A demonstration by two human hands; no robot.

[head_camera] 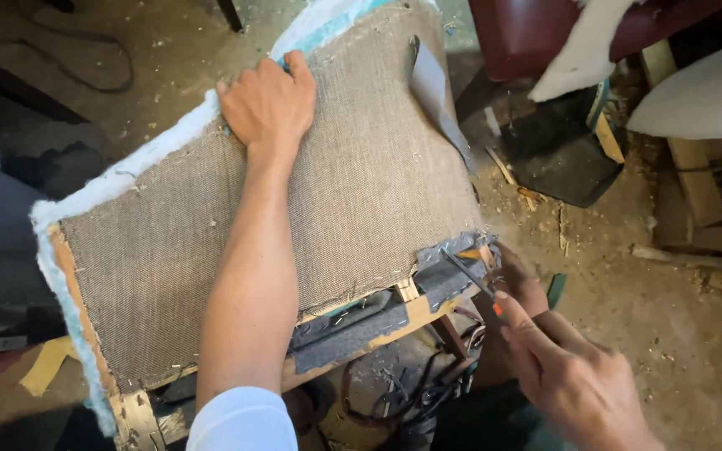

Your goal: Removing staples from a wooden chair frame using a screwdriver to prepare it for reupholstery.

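On burlap seat bottom (361, 192): left hand (267, 104) flat, fingers spread; right hand (574, 376) fingers pinch tool (471, 280) at corner.

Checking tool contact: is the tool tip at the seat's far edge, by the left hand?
No: the right hand holds the tool at the near corner; the left hand presses the far edge.

left hand (267, 104) on seat frame's (236, 225) far edge, right hand (574, 380) at near corner.
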